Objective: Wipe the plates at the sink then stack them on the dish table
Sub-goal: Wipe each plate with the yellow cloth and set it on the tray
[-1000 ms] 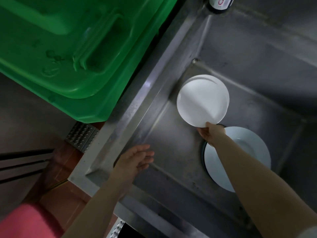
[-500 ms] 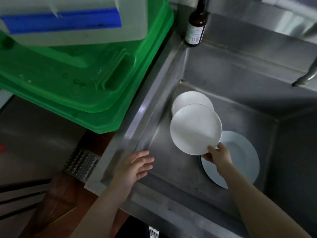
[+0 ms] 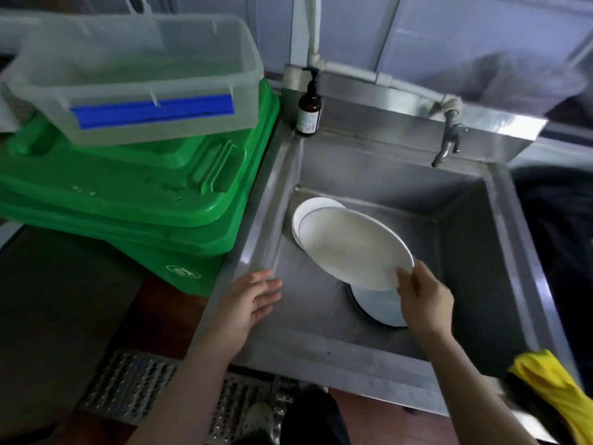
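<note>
My right hand (image 3: 425, 298) grips the near rim of a white plate (image 3: 349, 247) and holds it tilted above the steel sink (image 3: 378, 358). Behind it, a second white plate (image 3: 306, 210) leans at the sink's far left corner. A third plate (image 3: 377, 305) lies flat on the sink floor under the held one, partly hidden by my right hand. My left hand (image 3: 248, 303) hovers open over the sink's left edge, fingers spread, touching no plate.
Stacked green crates (image 3: 134, 200) with a clear plastic tub (image 3: 138, 75) on top stand left of the sink. A brown pump bottle (image 3: 308, 107) sits at the back left corner. A tap (image 3: 449, 141) hangs over the back wall. A yellow cloth (image 3: 558, 393) lies on the front right rim.
My right hand has lifted the plate up and toward me, off the plate leaning in the corner. The view has tipped upward, bringing the tap, the tub and the yellow cloth into sight.
</note>
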Tool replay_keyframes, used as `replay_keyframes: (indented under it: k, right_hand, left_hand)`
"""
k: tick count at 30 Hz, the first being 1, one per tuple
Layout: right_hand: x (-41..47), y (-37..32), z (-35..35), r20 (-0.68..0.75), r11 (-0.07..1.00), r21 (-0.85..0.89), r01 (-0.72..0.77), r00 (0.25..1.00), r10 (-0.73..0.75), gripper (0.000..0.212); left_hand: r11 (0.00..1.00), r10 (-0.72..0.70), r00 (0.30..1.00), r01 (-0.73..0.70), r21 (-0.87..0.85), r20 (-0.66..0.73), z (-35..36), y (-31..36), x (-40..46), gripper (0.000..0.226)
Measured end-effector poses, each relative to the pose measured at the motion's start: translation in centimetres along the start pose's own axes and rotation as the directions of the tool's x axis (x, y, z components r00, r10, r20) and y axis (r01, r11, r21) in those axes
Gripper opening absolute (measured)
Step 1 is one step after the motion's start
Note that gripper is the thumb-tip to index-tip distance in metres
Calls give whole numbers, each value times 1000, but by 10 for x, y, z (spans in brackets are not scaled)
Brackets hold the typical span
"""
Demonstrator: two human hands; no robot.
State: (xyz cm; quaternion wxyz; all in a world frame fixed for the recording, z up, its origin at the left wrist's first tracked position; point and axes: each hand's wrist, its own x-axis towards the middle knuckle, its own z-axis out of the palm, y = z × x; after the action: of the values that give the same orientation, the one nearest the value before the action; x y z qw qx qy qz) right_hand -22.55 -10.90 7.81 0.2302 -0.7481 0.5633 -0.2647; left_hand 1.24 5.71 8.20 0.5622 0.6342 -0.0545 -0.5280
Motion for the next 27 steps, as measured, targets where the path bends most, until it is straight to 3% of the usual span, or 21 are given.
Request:
replay_keyframes:
  k: [5,9,13,19,23,27]
  right_hand:
    - [-28,-22,-40,-142,997,2,77,987,-76,12]
    - [-44,-36,-63,-276,992,-3,127,953,-123,25]
    - [-51,-43,-78,-396,968,-61,244,884,-248,20]
    - [-40,-32,-103,-459,915,-104,391,797,-393,29]
    - [-26,-11,-118,-480,893,-111,437,763,-433,29]
    - [-13,21,-139,-485,901,-49,431,778,-399,28]
  left_hand:
    - [999,39,998,-41,22,44,10,6,-11,23]
    - [971,198,977,-207,122,80,23,17,-24,25]
    - [838,428,891,-454,303,152,40,32,-32,36]
    - [637,653,737,-659,400,174,76,53,-37,33]
    - [533,725,664,-709,461,183,108,55,-39,39]
    - [531,720,669,-703,472,187,148,50,-40,43]
